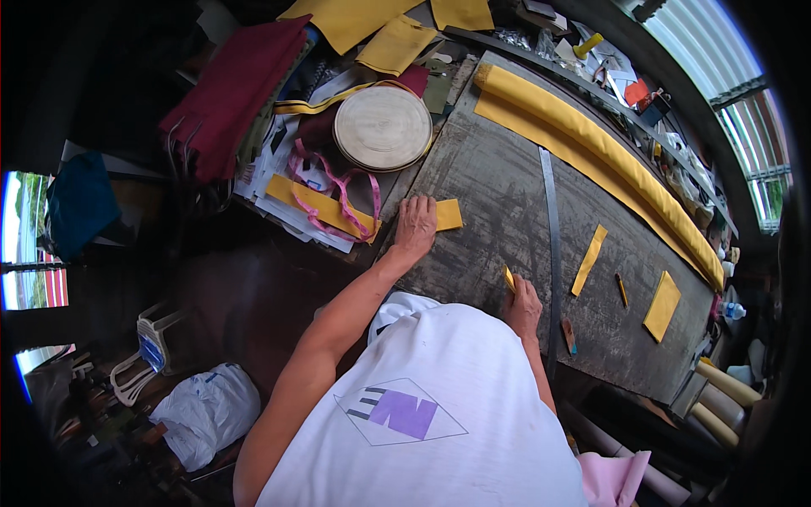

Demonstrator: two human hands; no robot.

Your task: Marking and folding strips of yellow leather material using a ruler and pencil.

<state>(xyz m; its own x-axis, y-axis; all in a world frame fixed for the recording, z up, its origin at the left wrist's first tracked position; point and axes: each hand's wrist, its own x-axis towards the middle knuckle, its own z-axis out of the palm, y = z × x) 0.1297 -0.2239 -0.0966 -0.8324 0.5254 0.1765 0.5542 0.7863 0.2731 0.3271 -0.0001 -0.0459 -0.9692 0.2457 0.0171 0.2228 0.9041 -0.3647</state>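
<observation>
My left hand (415, 225) lies over a short yellow strip of material (449, 215) near the left edge of the dark worktable (486, 245). Its fingers are bent and close together on the strip, whose right end sticks out beside them. Close to my body, my right hand (525, 306) is closed around a small, narrow yellow piece (508, 278); only its tip shows, so I cannot tell its kind. A long metal ruler (551, 228) runs just right of that hand. Beyond it lie a narrow yellow strip (589, 260), a pencil (622, 290) and a wider yellow piece (661, 306).
A long yellow roll of material (608, 152) lies along the far right side. Left of the table are a round pale wooden block (383, 127), a pink tape measure (342, 188) and stacked papers. A small brown-and-teal tool (568, 336) sits by the ruler's near end.
</observation>
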